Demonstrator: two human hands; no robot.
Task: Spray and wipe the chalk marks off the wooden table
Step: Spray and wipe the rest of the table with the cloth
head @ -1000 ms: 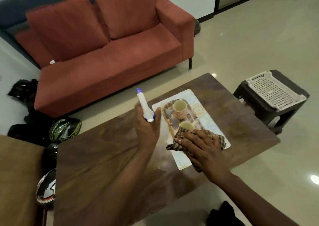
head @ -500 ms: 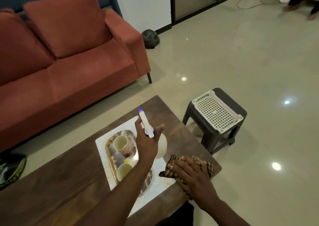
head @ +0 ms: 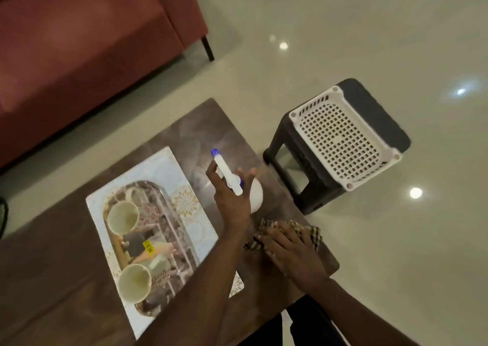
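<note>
Chalk marks (head: 200, 161): faint pale smears on the wooden bench (head: 52, 279), on the bare patch at centre frame between the placemat (head: 182, 200) and the bench's right edge; blurred, outlines hard to tell. Left hand (head: 232, 200) at centre frame grips a white spray bottle (head: 254, 196) held above the bench, fingers curled round its neck, one finger at the trigger; blue-tipped nozzle (head: 214, 152) points toward upper left, over the smeared patch. Right hand (head: 290, 250) at lower centre right lies palm down with fingers extended, pressing a checked cloth (head: 314, 236) flat onto the bench near its right corner; cloth edges show past the fingertips and beside the hand. Placemat, pale with a floral print, lies left of the hands; on it a patterned oval tray (head: 158, 213) carrying two cream cups (head: 123, 217), one toward each end, plus a yellow sticker. Dark stool (head: 369, 102) stands on the floor at centre right, just beside the bench, with a white perforated basket (head: 340, 137) on top. Red sofa (head: 79, 42) fills upper left.
</note>
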